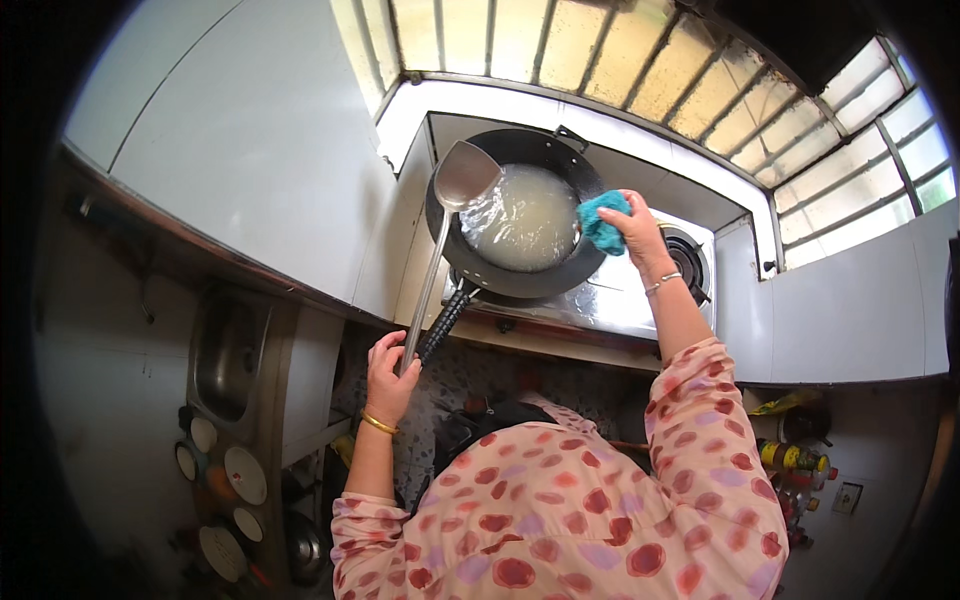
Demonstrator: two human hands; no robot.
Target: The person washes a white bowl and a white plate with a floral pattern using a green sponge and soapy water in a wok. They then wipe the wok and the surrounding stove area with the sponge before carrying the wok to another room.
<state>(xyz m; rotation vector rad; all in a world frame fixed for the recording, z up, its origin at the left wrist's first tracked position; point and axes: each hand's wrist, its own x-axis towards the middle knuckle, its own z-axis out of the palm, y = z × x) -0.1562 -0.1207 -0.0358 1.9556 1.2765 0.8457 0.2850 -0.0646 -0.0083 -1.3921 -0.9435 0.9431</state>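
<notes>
A black wok (517,283) with cloudy liquid (523,221) inside sits on the left side of a steel gas stove (634,292). My left hand (394,379) grips the handle end of a long metal wok spatula (466,176). The spatula's broad blade is over the wok's left rim, and its shaft runs beside the wok's black ribbed handle (444,324). A bunched teal cloth (604,222) is pinched in my right hand (637,229), at the wok's right rim. Whether the cloth touches the rim I cannot tell.
To the right is a second burner (684,262). A barred window (600,60) spans the wall behind the stove. On the left are a steel sink (231,356) and several bowls and plates (245,475). Several bottles (795,457) stand at the lower right.
</notes>
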